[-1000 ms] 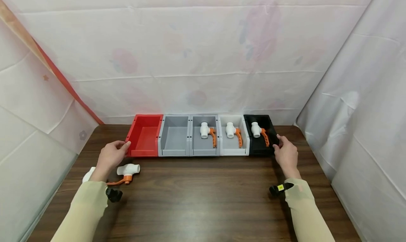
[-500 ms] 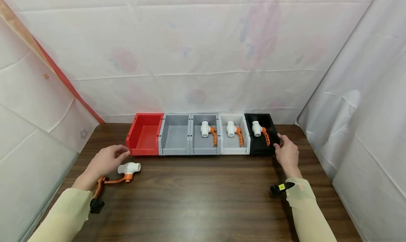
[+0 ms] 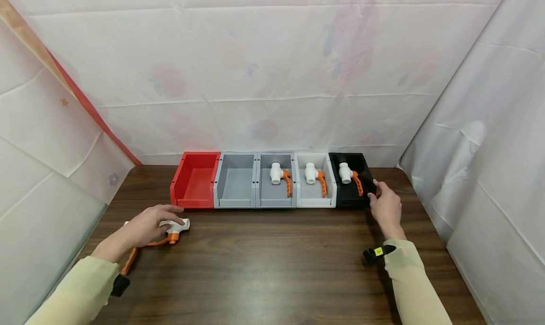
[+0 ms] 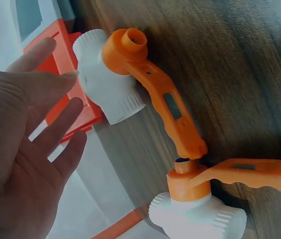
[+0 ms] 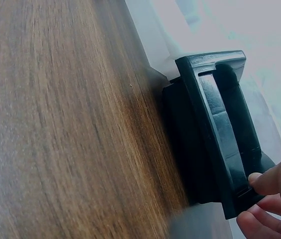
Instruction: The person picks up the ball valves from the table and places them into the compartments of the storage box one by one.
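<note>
My left hand (image 3: pixel 145 228), fingers spread and loosely bent, hovers over a white ball valve (image 3: pixel 184 224) with an orange handle. In the left wrist view the thumb tip is beside that valve's body (image 4: pixel 108 84); whether it touches cannot be told. A second ball valve (image 4: pixel 195 216) lies beside it, mostly hidden under my forearm in the head view. At the right, my right hand (image 3: pixel 386 209) pinches the near right corner of a black bin (image 3: pixel 351 199) between thumb and fingers. A ball valve (image 3: pixel 346 172) lies inside this bin.
Left of the black bin, a white bin (image 3: pixel 315 203) and a grey bin (image 3: pixel 276 204) each hold one ball valve. Further left stand another grey bin (image 3: pixel 235 173) and a red bin (image 3: pixel 197 178). The row runs along the wooden table's (image 3: pixel 272 268) back edge, before a curtain (image 3: pixel 264 69).
My left hand has let go of the red bin's side and come down and nearer over the ball valve. My right hand stays on the black bin.
</note>
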`<state>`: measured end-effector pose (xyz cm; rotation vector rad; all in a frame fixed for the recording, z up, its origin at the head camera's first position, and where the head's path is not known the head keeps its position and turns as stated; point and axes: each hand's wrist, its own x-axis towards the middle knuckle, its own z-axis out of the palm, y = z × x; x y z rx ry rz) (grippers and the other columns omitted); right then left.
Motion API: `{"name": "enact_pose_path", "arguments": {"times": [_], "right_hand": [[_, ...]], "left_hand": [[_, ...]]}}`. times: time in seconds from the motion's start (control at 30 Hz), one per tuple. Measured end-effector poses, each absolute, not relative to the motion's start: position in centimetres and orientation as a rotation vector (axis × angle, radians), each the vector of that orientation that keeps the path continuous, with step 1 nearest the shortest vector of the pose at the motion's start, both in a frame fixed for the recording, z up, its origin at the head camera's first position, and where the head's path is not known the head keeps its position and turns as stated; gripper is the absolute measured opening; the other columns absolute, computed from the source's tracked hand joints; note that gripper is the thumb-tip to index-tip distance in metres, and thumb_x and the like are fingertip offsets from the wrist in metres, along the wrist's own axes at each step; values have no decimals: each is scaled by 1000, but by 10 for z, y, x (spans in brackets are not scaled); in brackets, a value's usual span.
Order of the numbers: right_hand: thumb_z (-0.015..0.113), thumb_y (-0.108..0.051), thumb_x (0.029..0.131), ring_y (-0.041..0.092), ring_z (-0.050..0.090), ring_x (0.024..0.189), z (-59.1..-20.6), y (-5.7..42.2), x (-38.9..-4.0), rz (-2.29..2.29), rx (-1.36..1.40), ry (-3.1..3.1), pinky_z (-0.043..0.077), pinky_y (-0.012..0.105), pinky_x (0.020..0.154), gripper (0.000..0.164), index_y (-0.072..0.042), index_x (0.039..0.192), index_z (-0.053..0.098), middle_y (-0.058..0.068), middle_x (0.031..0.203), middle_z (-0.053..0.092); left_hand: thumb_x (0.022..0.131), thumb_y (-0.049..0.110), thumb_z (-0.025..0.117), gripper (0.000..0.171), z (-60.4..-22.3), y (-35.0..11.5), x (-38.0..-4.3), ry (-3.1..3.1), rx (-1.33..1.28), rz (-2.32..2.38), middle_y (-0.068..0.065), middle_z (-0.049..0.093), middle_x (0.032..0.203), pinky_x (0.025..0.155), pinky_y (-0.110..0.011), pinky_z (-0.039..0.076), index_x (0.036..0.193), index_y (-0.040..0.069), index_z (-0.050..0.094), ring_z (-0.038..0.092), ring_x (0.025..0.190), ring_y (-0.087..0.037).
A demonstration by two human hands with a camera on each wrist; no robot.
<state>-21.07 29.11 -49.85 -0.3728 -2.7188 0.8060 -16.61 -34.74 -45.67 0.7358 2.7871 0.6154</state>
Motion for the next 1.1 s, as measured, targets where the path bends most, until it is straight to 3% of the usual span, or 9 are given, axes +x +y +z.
{"name": "enact_pose_path", "arguments": {"times": [0.33, 0.67, 1.1], "right_hand": [[66, -12, 96, 39, 57, 83, -500, 292, -212, 805, -366, -2712, 45, 54, 71, 45, -7, 140, 55, 18, 99, 63], [66, -13, 97, 38, 58, 83, -500, 292, -211, 817, -371, -2723, 45, 52, 69, 46, -8, 142, 54, 19, 101, 63], [66, -13, 97, 37, 57, 81, -501, 292, -211, 804, -364, -2716, 45, 51, 68, 46, -8, 141, 55, 18, 99, 63]], "left_hand": [[83, -7, 71, 36, -460, -342, -169, 2695, 690, 487, -14, 61, 127, 94, -57, 48, 106, 20, 78, 54, 119, -41], [77, -5, 79, 38, -469, -340, -170, 2700, 720, 328, -13, 62, 126, 86, -52, 54, 98, 26, 78, 55, 115, -39], [76, -4, 82, 33, -476, -340, -173, 2797, 835, 230, -13, 65, 119, 86, -52, 53, 98, 21, 79, 61, 108, -37]]}}
